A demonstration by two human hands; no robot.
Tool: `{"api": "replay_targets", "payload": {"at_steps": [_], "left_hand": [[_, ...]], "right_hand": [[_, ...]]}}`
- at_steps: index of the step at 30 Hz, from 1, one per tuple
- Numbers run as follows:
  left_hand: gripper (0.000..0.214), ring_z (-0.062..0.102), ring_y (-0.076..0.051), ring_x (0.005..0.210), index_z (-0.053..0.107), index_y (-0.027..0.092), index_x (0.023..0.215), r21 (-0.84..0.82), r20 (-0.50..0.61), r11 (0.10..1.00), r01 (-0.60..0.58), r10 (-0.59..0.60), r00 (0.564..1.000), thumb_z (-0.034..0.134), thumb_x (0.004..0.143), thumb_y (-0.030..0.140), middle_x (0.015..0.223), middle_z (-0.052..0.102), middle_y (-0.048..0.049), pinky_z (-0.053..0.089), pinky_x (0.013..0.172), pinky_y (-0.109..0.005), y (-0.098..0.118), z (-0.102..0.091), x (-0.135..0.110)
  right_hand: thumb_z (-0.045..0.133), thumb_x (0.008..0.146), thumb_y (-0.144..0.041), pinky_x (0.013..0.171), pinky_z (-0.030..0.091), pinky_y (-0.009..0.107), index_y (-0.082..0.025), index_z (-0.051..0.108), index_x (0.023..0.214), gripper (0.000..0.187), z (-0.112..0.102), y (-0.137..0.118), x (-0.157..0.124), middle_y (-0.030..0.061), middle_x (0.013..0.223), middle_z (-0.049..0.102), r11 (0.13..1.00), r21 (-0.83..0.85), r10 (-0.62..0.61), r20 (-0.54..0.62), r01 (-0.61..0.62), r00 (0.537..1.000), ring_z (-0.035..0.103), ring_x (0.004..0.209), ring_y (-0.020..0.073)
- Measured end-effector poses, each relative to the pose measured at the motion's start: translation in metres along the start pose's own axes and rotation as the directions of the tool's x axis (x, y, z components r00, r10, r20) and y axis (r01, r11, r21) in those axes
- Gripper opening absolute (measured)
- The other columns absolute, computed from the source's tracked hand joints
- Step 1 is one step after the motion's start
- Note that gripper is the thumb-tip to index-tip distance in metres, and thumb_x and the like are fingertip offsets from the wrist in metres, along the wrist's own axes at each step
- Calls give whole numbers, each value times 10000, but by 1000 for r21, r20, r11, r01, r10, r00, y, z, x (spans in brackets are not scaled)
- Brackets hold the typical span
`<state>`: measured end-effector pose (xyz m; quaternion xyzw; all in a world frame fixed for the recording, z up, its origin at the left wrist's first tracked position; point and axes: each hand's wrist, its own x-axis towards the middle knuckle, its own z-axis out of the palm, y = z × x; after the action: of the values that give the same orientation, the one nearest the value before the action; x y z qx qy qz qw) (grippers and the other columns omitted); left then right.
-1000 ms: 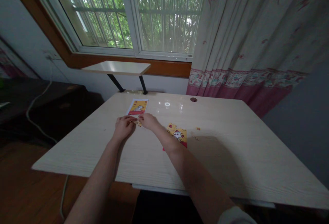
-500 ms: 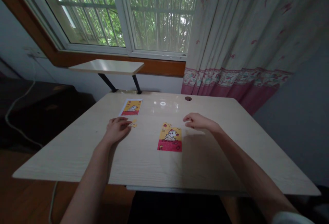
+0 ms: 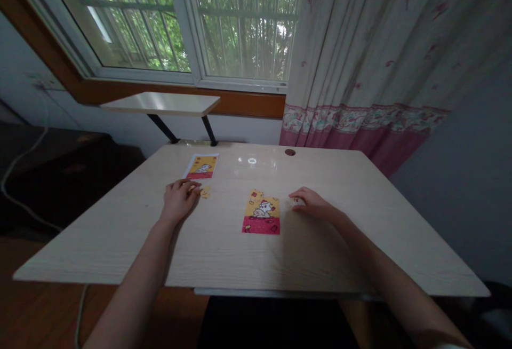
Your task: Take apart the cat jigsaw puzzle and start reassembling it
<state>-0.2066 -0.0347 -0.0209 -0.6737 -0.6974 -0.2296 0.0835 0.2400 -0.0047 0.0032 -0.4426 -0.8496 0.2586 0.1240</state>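
- The left hand rests at some yellow puzzle pieces, fingers curled; whether they grip one, I cannot tell.
- The right hand has thumb and fingers around a small piece; whether they pinch it is unclear.
- The puzzle lies flat on the surface between the hands, its top edge uneven.
- A picture card lies just beyond the left hand.

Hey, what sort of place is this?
Probably a room in a home: a pale wood-grain desk stands before a white-framed glass window, and a long cream floral curtain with a pink lower band hangs alongside.
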Motion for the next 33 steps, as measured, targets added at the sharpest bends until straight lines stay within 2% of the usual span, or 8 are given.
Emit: {"api": "replay_targets", "payload": {"at_steps": [5,9,14,18,22,27,30,33], "left_hand": [[368,495,-275,1038,651,158,971,31,-116,999,17,-14,993,404,825,388,1040,597,-125,340,909,-429,19,-7,0],[311,513,-238,925,679,185,904,-72,77,982,-177,182,980,415,837,336,956,629,-88,384,830,-385,93,-19,3],[238,506,-228,944,677,230,946,-214,289,872,-441,488,824,486,829,313,952,645,-60,378,791,-348,208,-15,3],[257,503,-255,961,673,213,929,-188,346,818,-544,574,742,581,771,394,960,635,-78,389,763,-354,253,2,5],[232,514,-261,946,674,181,824,-133,379,790,-598,598,706,616,752,395,937,633,-92,393,745,-353,264,15,6],[261,528,-229,903,658,146,806,-131,303,752,-646,651,696,474,869,320,886,645,-97,379,748,-343,269,13,3],[294,530,-220,892,655,151,806,-140,206,815,-562,579,789,421,894,305,859,654,-84,377,747,-333,254,-2,10],[277,540,-209,871,656,166,801,-193,102,902,-386,409,907,450,868,339,849,662,-70,385,761,-320,206,-24,26]], "right_hand": [[656,698,-189,777,425,291,-143,633,1030,336,-4,-3,2,86,983,596,993,1,121,4,-121,993,558,837,170],[697,663,-230,716,409,266,-134,642,938,296,-4,-3,2,74,917,586,981,-19,195,-38,-196,980,541,790,157],[682,644,-212,649,380,239,-139,611,850,229,-5,-4,-1,31,809,556,979,69,198,-55,-194,979,507,731,138],[632,644,-206,583,360,220,-156,541,807,193,-2,-4,-7,-26,687,513,946,266,206,-64,-182,976,471,628,110],[602,628,-200,565,361,210,-168,518,807,201,4,0,-10,-37,690,503,905,397,215,-108,-157,971,458,593,91],[610,650,-299,561,358,217,-159,590,884,273,7,7,-7,-37,640,493,903,413,189,-142,-116,972,452,566,93],[619,654,-393,533,342,218,-143,612,784,281,7,7,-2,-35,589,491,896,430,188,-152,-106,970,440,532,91],[627,652,-434,512,331,211,-140,620,741,308,8,0,7,-29,579,503,890,449,158,-145,-78,977,445,528,91]]}}
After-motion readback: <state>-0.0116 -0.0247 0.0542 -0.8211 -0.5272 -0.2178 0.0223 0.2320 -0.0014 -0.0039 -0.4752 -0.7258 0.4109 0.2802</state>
